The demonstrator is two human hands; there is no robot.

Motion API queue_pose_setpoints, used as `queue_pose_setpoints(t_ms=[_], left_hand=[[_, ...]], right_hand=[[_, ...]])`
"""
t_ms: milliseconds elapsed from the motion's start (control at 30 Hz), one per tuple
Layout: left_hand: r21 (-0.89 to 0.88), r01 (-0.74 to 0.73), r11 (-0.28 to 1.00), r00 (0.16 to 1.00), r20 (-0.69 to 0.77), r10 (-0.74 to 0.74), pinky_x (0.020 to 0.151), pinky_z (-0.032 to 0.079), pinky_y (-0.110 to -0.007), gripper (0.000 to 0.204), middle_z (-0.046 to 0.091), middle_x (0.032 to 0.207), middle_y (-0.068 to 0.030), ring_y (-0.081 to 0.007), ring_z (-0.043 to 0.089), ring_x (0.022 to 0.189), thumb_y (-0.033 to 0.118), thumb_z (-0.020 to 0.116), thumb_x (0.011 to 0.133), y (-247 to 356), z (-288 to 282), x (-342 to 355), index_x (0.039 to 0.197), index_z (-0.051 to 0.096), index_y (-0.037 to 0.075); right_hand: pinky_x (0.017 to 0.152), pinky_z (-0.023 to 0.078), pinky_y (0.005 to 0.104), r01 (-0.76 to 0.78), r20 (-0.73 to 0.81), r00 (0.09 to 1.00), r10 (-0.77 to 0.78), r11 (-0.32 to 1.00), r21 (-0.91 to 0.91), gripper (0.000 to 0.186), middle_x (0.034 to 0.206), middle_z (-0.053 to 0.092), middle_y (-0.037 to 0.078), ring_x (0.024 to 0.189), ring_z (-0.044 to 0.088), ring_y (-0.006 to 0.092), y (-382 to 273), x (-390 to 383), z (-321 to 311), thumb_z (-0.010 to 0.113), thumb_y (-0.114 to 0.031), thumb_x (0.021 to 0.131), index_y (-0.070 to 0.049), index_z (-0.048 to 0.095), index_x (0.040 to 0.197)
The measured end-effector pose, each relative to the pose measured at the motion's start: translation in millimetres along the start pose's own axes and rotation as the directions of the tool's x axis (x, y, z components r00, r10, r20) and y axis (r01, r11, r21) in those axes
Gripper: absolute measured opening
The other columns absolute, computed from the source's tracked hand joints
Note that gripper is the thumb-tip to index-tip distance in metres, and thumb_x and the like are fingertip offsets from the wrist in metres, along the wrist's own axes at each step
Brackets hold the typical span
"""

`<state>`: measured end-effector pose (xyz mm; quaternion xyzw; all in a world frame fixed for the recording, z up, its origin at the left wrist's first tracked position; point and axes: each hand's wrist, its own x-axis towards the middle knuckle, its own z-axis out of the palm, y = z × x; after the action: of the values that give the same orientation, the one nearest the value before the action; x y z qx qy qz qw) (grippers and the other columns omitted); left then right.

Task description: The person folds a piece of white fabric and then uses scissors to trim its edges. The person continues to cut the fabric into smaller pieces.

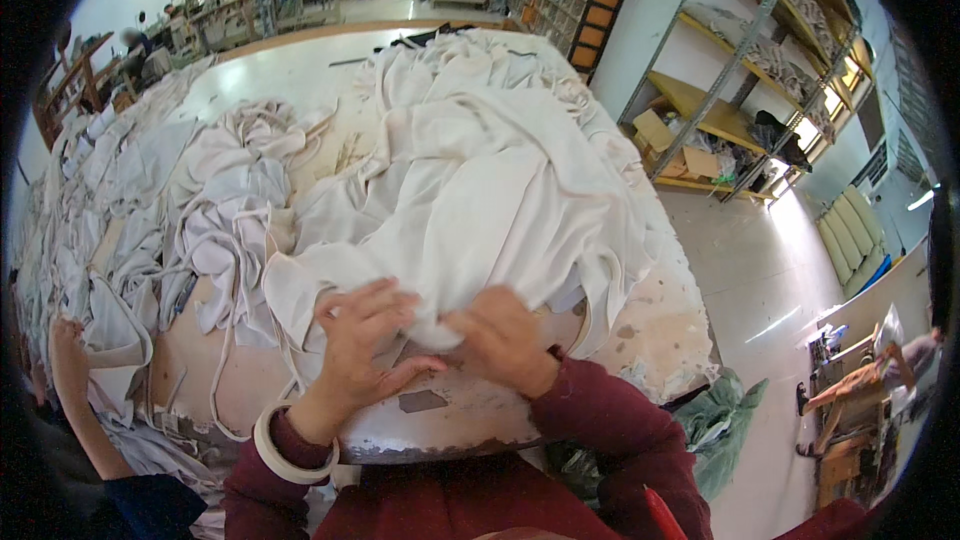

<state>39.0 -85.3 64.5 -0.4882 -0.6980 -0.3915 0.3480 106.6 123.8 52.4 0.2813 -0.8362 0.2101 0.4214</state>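
Note:
A large smooth cream-white cloth (470, 190) lies in loose folds across the worktable, its near edge close to me. My left hand (365, 345) is at that edge, fingers raised and spread, thumb stretched out to the right. A pale ring (275, 445) circles my left wrist, over the maroon sleeve. My right hand (503, 340) is slightly blurred, with its fingers curled round the near edge of the same cloth. A small dark patch (424, 400) shows on the worn tabletop (460, 425) just below my hands.
Bunched pale garments with long ties (235, 230) pile up on the left. A co-worker's hand (70, 340) holds cloth at far left. Metal shelves (720, 105) with cloth and cartons stand at right. Green plastic sheeting (725, 430) lies beside the table's right corner.

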Motion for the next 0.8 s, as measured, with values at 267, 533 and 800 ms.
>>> queue_pose_setpoints(t_ms=[267, 533, 800], left_hand=[[-0.068, -0.139, 0.988, 0.99, -0.017, 0.138, 0.068, 0.047, -0.035, 0.017, 0.064, 0.078, -0.0082, -0.0263, 0.064, 0.073, 0.008, 0.071, 0.072, -1.7, -21.1, 11.7, 0.088, 0.065, 0.006], [-0.085, -0.069, 0.994, 0.99, -0.129, 0.057, 0.068, 0.052, -0.032, 0.026, 0.066, 0.092, -0.0088, -0.0244, 0.065, 0.078, -0.007, 0.069, 0.067, 6.1, -27.8, 31.9, 0.089, 0.067, 0.009], [-0.114, -0.383, 0.917, 0.924, -0.027, 0.383, 0.059, 0.052, -0.031, 0.018, 0.066, 0.1, -0.0096, -0.0223, 0.065, 0.073, 0.007, 0.071, 0.071, -26.8, -41.6, 7.1, 0.088, 0.071, 0.006]], right_hand=[[0.055, 0.043, 0.0375, 0.081, -0.117, 0.988, -0.101, 0.983, -0.164, 0.04, 0.073, 0.051, 0.005, 0.063, 0.054, 0.0244, -10.2, 11.2, -22.2, 0.072, -0.01, 0.066, -0.004, 0.061, 0.104], [0.053, 0.045, 0.0364, -0.14, -0.533, 0.846, 0.013, 0.97, -0.199, 0.049, 0.069, 0.058, 0.011, 0.058, 0.055, 0.0277, 16.9, 15.1, -64.9, 0.055, 0.013, 0.06, -0.004, 0.062, 0.106], [0.05, 0.043, 0.0336, 0.187, -0.391, 0.892, -0.227, 0.973, -0.138, 0.039, 0.069, 0.058, 0.009, 0.056, 0.055, 0.0257, 53.2, -13.1, -42.2, 0.061, 0.012, 0.063, -0.004, 0.061, 0.098]])
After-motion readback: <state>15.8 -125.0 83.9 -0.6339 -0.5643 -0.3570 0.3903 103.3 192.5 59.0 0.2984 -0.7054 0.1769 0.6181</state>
